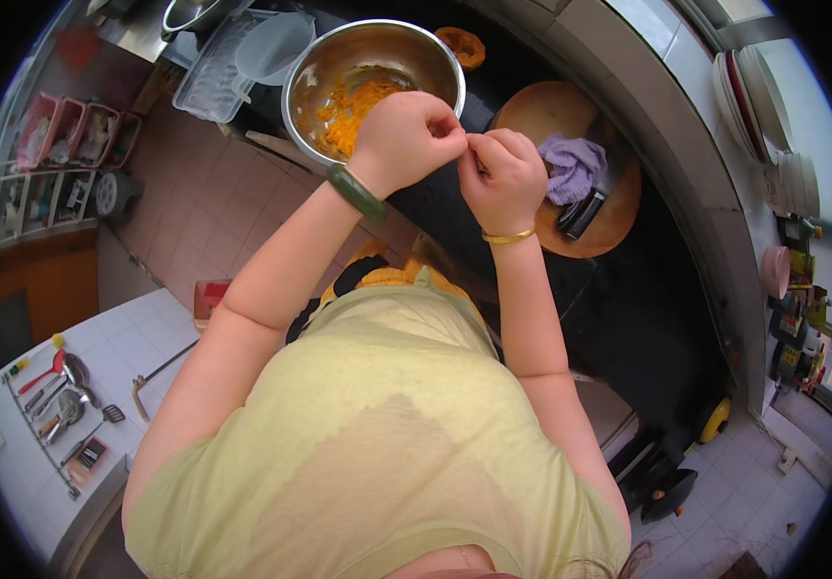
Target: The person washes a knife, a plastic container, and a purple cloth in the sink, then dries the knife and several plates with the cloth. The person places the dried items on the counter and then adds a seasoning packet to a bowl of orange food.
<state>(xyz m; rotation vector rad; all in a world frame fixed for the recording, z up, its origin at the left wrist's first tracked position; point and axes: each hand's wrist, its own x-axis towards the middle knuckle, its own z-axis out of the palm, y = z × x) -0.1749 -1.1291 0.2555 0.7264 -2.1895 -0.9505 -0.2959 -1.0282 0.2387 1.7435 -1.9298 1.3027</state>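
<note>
My left hand [410, 139], with a green bangle at its wrist, is over the right rim of a steel mixing bowl [289, 108]. Shredded orange food [349, 108], perhaps pumpkin, lies in the bowl. My right hand [506, 174], with a gold bangle, is to the right of the bowl. Both hands have thumb and forefinger pinched, and their tips meet. Anything small between them cannot be made out. Right of my right hand, a purple cloth [573, 168] and a black-handled knife [585, 215] lie on a round wooden cutting board [549, 108].
A cut orange piece [461, 48], perhaps pumpkin, sits behind the bowl on the black counter [618, 304]. To the bowl's left are a translucent plastic jug [271, 54] and a clear plastic tray [217, 76]. Plates [748, 105] stand at the far right. Utensils hang at lower left.
</note>
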